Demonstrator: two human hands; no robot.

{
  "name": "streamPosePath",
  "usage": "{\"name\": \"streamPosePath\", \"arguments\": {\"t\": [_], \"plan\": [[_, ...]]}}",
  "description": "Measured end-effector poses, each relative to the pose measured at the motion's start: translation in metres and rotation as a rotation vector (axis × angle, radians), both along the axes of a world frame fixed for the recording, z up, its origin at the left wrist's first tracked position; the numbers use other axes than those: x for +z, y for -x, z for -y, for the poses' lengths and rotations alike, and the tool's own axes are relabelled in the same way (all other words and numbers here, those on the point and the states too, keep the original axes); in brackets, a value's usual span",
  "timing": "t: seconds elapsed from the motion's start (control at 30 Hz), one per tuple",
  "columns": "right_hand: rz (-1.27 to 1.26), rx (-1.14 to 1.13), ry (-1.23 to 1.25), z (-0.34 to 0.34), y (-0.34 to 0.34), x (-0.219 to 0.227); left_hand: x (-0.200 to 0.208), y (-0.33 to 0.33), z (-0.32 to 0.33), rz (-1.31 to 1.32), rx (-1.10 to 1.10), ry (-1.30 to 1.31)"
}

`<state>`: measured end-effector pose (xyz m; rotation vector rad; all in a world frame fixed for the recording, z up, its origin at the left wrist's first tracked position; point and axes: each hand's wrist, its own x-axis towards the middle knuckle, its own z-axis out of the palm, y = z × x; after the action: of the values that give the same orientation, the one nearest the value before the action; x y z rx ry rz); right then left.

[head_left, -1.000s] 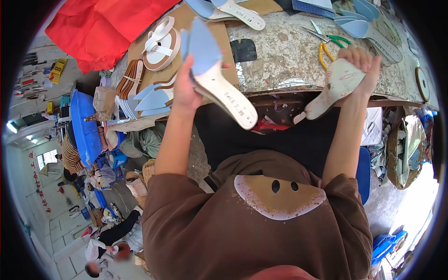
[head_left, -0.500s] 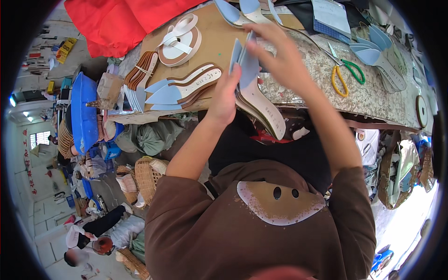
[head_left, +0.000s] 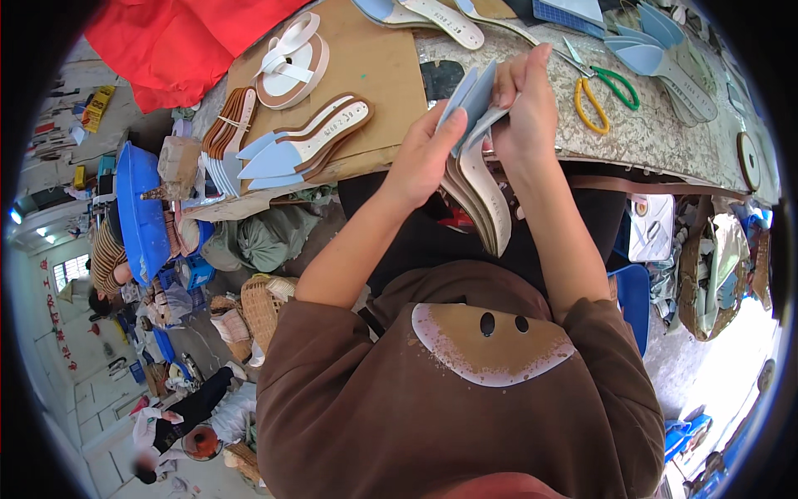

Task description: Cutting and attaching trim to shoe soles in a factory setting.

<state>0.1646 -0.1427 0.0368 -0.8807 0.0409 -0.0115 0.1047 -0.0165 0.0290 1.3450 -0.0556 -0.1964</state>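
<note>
Between my two hands I hold a stack of shoe insoles [head_left: 490, 200] just off the table's near edge, pale blue pointed ends up and cream heel ends hanging down. My left hand [head_left: 422, 158] grips the stack's left side, its thumb along a blue end. My right hand [head_left: 525, 108] closes around the right side, fingers bent over the top; some fingertips are hidden behind the insoles. To the left, a loose pile of insoles [head_left: 303, 141] with brown edges lies on a cardboard sheet [head_left: 378, 87]. Beside it is a tied bundle of insoles [head_left: 230, 137].
A roll of white strap [head_left: 293, 71] stands near red cloth [head_left: 183, 50]. Scissors [head_left: 594, 100] with yellow and green handles lie right of my hands, near more insoles [head_left: 665, 71]. Further insoles [head_left: 432, 18] lie at the back. A blue tub [head_left: 143, 212] is at left.
My right hand has come down from above the stack and now grips its right side. The stack has moved slightly right, and its blue ends are fanned somewhat apart.
</note>
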Motion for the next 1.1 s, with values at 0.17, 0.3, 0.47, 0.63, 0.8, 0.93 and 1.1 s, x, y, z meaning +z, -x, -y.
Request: {"name": "streamPosePath", "arguments": {"t": [0.17,0.3,0.47,0.63,0.8,0.93,1.1], "plan": [[-0.080,0.117,-0.416,0.026,-0.002,-0.013,-0.008,-0.002,-0.021,0.024,-0.149,-0.049],[-0.121,0.281,-0.764,0.037,-0.005,-0.028,-0.007,-0.003,-0.028,-0.082,-0.217,0.026],[-0.098,0.324,-0.745,0.043,-0.009,-0.030,-0.010,0.000,-0.037,0.058,-0.218,-0.183],[0.166,0.161,-0.841,0.120,-0.045,-0.029,-0.014,-0.005,-0.092,-0.130,0.115,0.350],[0.581,-0.049,0.282,0.053,-0.113,0.050,-0.012,0.005,-0.092,-0.088,0.227,0.284],[1.024,-0.339,1.024,-0.004,-0.143,0.060,-0.011,0.003,-0.067,-0.099,0.211,0.372],[0.603,0.352,0.856,-0.022,-0.031,0.034,-0.003,-0.005,-0.039,0.008,0.208,0.272]]}}
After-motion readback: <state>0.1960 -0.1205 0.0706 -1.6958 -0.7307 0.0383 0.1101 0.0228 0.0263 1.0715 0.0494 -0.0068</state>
